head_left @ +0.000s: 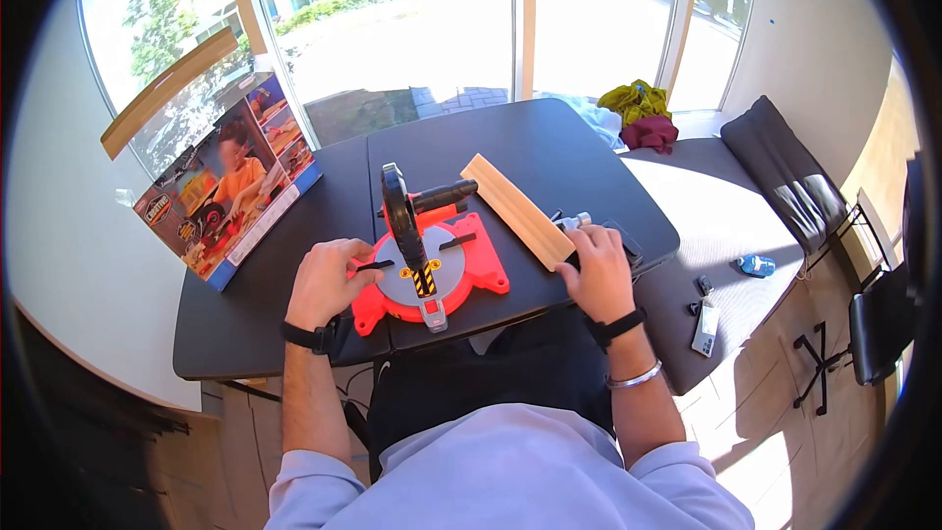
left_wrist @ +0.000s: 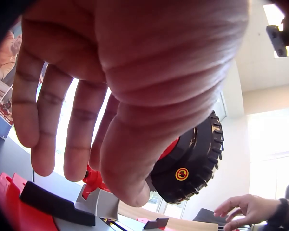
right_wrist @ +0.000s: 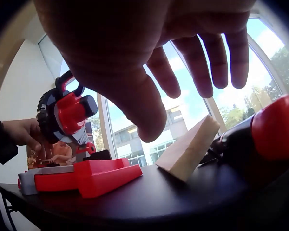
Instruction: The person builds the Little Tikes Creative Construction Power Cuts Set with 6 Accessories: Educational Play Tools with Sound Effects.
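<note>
A toy miter saw [head_left: 417,260] stands on the table, with a red base, a grey round plate and a black toothed blade guard. My left hand [head_left: 329,280] hovers at the saw's left side, fingers loosely extended over a black bar [left_wrist: 55,202] on the base, gripping nothing. To the right of the saw lies a wooden board [head_left: 520,211], set at a slant. Over the board's near end is my right hand [head_left: 601,275]; its fingers are spread and nothing is in them in the right wrist view. A red-and-black tool [right_wrist: 274,127] lies beside the board, partly hidden by that hand in the head view.
A large toy box [head_left: 231,182] stands at the table's left. Behind the dark table [head_left: 559,142] are tall windows. On the bench [head_left: 706,196] to the right are clothes [head_left: 638,113], a blue bottle [head_left: 756,265] and a phone [head_left: 705,331]. An office chair [head_left: 873,329] stands farther right.
</note>
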The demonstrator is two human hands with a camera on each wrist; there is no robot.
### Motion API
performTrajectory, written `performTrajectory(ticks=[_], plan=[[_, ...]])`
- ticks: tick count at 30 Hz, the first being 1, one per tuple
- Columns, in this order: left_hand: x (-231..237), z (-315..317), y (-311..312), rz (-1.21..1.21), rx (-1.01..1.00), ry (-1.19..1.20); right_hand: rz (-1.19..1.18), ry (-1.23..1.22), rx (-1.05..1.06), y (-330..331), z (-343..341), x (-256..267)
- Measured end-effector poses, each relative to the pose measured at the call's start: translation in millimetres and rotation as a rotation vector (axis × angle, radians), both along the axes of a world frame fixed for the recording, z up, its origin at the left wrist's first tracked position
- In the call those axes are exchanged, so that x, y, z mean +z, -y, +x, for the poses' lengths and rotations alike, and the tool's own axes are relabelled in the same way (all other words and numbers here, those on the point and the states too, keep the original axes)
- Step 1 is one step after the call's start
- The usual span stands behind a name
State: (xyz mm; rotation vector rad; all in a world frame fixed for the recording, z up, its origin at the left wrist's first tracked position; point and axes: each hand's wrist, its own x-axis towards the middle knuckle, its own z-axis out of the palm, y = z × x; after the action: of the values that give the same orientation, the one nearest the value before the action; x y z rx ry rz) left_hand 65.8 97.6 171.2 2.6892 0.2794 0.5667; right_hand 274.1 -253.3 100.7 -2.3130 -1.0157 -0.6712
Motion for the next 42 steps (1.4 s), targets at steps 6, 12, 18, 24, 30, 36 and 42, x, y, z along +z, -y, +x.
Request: performTrajectory(ticks=[6,12,18,24,30,36,42], plan=[[1.6,-1.7,-2.2,0.003,0.0,0.003,-0.165,-0.074,-0.122,-30.7,-13.9,-9.8],[3.2,-3.8,-2.9,-0.016,0.025,-0.001,-0.152,-0.125,-0.12,-33.3,-2.3,-21.2],[7.2,-7.4,-4.5,-0.038,0.056,0.009,0.232,-0.166,-0.099,-18.4,3.6,-5.3],[8.8,-10.4,-8.9,-0.038,0.061,0.026,0.449,0.011,-0.18,15.7,21.8,23.3],[8.3,-9.7,-7.4,-0.007,0.061,0.029,0.762,-0.193,-0.25,52.2,48.2,27.6],[7.2,-9.9,-8.9,0.014,0.053,0.015,0.617,-0.162,-0.136,86.4,64.1,27.0],[11.0,-9.0,-4.9,-0.03,0.081,-0.041,0.541,-0.024,-0.046,80.8,51.9,36.0]])
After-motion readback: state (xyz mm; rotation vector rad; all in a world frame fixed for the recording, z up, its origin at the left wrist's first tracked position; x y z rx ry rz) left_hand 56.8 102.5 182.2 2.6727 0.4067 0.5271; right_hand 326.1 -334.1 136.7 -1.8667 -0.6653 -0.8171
